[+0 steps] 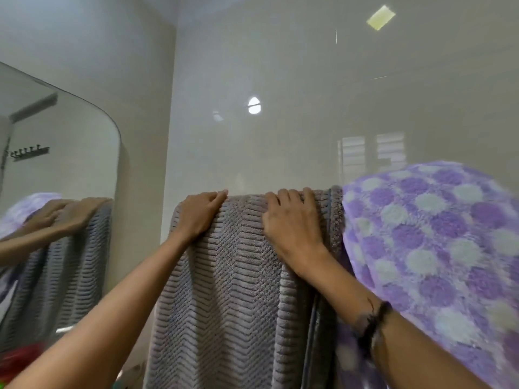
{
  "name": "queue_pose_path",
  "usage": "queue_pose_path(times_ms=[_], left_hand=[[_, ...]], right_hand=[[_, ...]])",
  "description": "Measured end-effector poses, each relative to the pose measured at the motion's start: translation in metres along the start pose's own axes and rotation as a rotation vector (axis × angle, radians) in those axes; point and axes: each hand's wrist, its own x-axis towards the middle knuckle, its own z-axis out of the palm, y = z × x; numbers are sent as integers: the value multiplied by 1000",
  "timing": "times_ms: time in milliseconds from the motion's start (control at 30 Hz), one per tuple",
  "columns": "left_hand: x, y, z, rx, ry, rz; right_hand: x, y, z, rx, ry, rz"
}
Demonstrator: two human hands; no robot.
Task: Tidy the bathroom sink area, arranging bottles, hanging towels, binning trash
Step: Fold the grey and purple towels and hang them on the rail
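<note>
The left hand (200,213) lies palm-down on the top fold of the grey towel (230,290), its fingers bent over the upper edge; whether they pinch the cloth or only press it, I cannot tell. The right hand (292,220) rests the same way just at 3 o'clock of the left, fingers curled over the fold, grip likewise unclear. Both forearms rise from the lower edge, the left from 7 o'clock, the right from 5 o'clock, with a dark band (372,324) round the right wrist. The grey towel hangs draped at the centre, ribbed in a zigzag weave. Touching it at 3 o'clock hangs a purple spotted towel (438,248). Behind stands a glossy pale tiled wall (280,66). At 9 o'clock a mirror (56,164) reflects the hands and towels.
</note>
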Motion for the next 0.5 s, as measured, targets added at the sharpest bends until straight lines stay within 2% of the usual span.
queue_pose_path(times_ms=[100, 200, 267, 367, 500], left_hand=[[-7, 4, -3, -41, 67, 10], [-1, 7, -3, 18, 18, -55], [5, 9, -4, 63, -30, -92], [14, 13, -4, 191, -114, -96], [25, 15, -2, 371, -218, -79]], right_hand=[[-27, 21, -10, -26, -29, 12], [-34, 38, -30, 62, 100, 95], [-21, 44, -43, 101, 120, 112], [15, 55, -54, 53, 75, 142], [41, 73, -60, -22, -25, 272]])
